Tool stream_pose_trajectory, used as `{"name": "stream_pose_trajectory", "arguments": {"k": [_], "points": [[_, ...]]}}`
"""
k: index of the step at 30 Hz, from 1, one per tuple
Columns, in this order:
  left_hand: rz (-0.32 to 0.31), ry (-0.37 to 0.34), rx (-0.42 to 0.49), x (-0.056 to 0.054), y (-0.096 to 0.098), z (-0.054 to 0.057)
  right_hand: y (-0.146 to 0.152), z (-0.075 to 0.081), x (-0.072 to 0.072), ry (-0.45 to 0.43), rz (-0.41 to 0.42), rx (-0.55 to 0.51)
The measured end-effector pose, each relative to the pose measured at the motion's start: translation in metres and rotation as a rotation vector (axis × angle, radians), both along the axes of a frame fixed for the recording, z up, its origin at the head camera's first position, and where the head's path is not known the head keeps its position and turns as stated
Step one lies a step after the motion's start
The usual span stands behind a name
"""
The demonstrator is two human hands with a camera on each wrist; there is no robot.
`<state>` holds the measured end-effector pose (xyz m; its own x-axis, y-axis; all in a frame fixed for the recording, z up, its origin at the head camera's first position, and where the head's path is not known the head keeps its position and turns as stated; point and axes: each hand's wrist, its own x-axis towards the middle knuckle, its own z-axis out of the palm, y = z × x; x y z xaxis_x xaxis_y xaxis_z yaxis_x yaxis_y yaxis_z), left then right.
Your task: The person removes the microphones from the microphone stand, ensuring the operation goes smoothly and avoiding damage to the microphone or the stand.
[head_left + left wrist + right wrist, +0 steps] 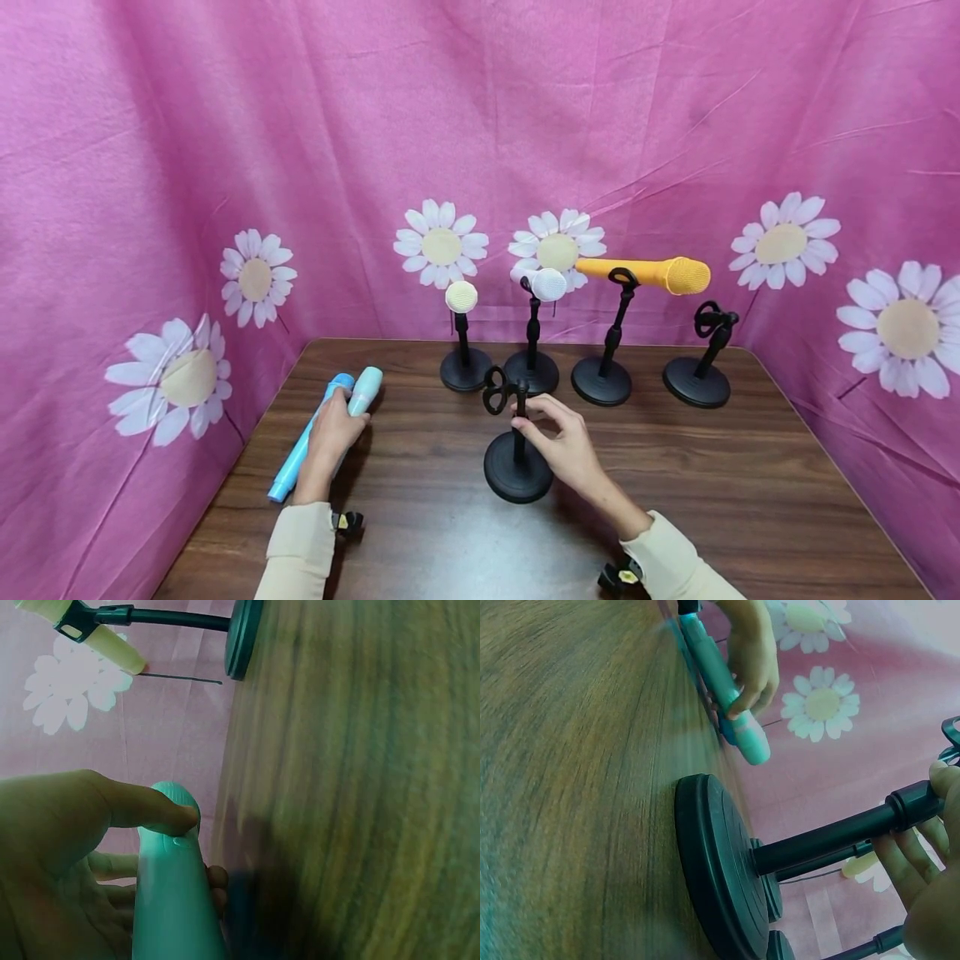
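Note:
On the left side of the table, my left hand (335,431) grips a mint-green microphone (366,390). In the left wrist view the thumb lies across the mint-green microphone (174,892) while fingers wrap its far side. A blue microphone (300,454) lies just left of that hand. Near the middle, my right hand (564,442) pinches the upright post of a black microphone stand (517,479). This stand's round base (716,862) looks close to the tabletop; whether it touches, I cannot tell. Its clip holds no microphone.
Behind stand a pale yellow microphone (461,297), a white microphone (550,285) and an orange microphone (652,273), each on a black stand. Another black stand (697,382) with a bare clip is at the back right. Pink flowered cloth (480,125) surrounds the wooden table (435,533).

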<state>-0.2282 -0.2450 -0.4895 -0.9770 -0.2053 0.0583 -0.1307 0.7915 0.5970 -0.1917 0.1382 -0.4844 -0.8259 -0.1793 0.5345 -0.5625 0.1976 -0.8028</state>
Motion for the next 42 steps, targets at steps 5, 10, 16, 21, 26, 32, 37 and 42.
{"name": "stream_pose_trajectory", "arguments": {"k": [5,10,16,21,26,32,37,42], "points": [[0.015,-0.002,-0.033,0.003,-0.003,-0.003,0.0,0.0,0.0,0.005,0.001,0.0],[0.016,0.003,-0.047,0.003,-0.004,-0.007,0.0,0.001,0.0,0.005,0.011,-0.007],[0.019,-0.001,-0.083,0.004,-0.003,-0.012,0.0,0.0,0.0,0.006,0.016,-0.009],[0.036,0.016,-0.12,0.006,0.0,-0.011,0.0,0.0,0.0,0.014,0.003,-0.002],[0.062,0.032,-0.138,0.007,0.0,-0.011,0.0,-0.001,0.0,0.007,0.004,0.001],[0.087,0.042,-0.134,0.009,-0.005,-0.012,0.0,-0.001,0.001,-0.012,0.007,0.014],[0.099,0.051,-0.131,0.009,-0.009,-0.012,0.0,0.0,0.0,0.005,0.002,0.016],[0.081,0.026,-0.116,0.008,-0.011,-0.01,-0.001,0.001,0.0,0.022,0.015,-0.006]]}}
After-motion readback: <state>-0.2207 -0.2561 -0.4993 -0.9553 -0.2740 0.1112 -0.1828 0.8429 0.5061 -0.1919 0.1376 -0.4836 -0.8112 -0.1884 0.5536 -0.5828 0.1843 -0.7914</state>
